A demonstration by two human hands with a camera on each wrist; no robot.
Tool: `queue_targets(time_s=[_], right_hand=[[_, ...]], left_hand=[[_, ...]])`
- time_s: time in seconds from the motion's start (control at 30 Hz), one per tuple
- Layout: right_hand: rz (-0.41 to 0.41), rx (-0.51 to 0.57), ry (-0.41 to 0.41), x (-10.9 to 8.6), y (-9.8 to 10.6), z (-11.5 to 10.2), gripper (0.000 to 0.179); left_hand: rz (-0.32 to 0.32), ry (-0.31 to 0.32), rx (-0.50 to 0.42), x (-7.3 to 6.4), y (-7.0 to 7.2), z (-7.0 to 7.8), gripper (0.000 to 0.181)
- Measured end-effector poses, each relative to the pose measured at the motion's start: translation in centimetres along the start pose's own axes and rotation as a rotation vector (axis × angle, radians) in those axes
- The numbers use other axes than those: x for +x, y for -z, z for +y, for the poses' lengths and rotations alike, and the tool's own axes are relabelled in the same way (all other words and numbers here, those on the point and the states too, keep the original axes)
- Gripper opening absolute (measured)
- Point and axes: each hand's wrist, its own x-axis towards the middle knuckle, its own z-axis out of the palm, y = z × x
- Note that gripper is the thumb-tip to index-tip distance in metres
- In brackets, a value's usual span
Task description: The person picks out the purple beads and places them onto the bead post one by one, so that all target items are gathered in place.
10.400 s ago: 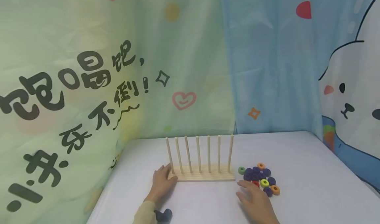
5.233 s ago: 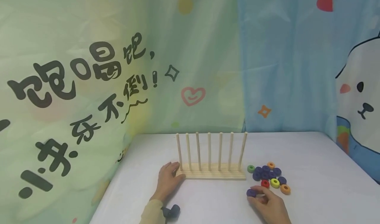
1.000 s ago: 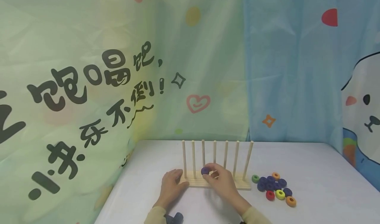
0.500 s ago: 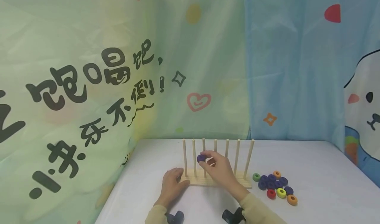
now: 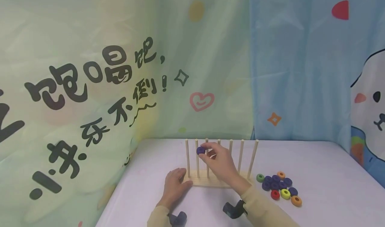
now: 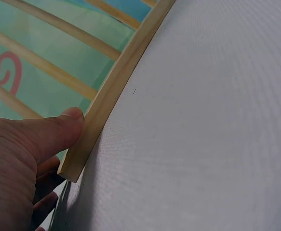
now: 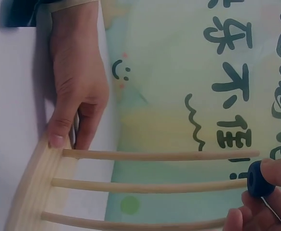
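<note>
A wooden peg stand (image 5: 210, 183) with a row of upright pegs stands on the table. My left hand (image 5: 174, 186) holds the left end of its base, thumb in front and fingers behind; the left wrist view shows the thumb (image 6: 58, 132) against the base edge. Between thumb and fingertips, my right hand (image 5: 221, 161) pinches a purple ring bead (image 5: 200, 150). That bead sits near the upper part of the second peg (image 5: 197, 163) from the left. In the right wrist view the blue-looking bead (image 7: 260, 179) is at that peg's tip; whether the peg enters its hole cannot be told.
To the right of the stand lies a loose group of beads: several purple ones (image 5: 274, 185), a green (image 5: 260, 175), a red (image 5: 273, 198), a yellow (image 5: 282, 197) and two orange. A printed curtain (image 5: 192, 63) hangs behind the white table (image 5: 325, 173).
The right hand took a purple bead from near the pile and carried it left to the stand. Over the last second it rose towards the second peg's top. The left hand stays put.
</note>
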Motion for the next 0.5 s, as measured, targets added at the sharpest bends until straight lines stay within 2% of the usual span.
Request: queue_targets(time_s=[0.2,0.33,0.5], right_hand=[[0.033,-0.009,0.092,1.1,0.0,-0.9,0.030],[0.018,-0.011,0.088,1.4,-0.1,-1.5,0.028],[0.029,-0.024,0.082,2.0,0.0,-2.0,0.032]], left_hand=[[0.006,-0.005,-0.010,0.4,0.4,-0.1,0.054],[-0.002,0.015,-0.006,0.2,0.1,-0.6,0.054],[0.005,-0.013,0.012,0.2,-0.2,-0.6,0.054]])
